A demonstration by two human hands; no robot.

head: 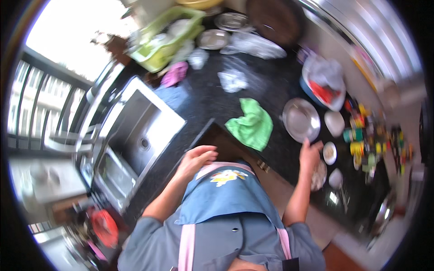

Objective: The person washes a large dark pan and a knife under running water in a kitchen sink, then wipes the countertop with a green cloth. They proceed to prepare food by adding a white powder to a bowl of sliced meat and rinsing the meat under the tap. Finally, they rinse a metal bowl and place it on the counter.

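Observation:
My left hand [198,157] hovers in front of the blue apron [223,196] at my waist, fingers loosely extended and nothing in them. On the right, my right hand [309,155] reaches over the counter with thumb and forefinger spread. One fingertip overlaps the near rim of a shiny metal bowl [301,119]; blur hides whether they touch. Beside that hand are a small white bowl [329,153] with pale contents and a larger dish [318,176] of pale food, partly covered by the forearm. A crumpled green cloth [252,123] lies on the counter between my hands.
A steel sink [144,122] is at left. Dark countertop [206,84] bears a pink cloth [174,74], clear plastic bags [252,44] and a green basket [166,37]. Right are a blue-white basin [308,88], a white bowl [334,123], several condiment bottles [366,142] and a black cooktop [356,193].

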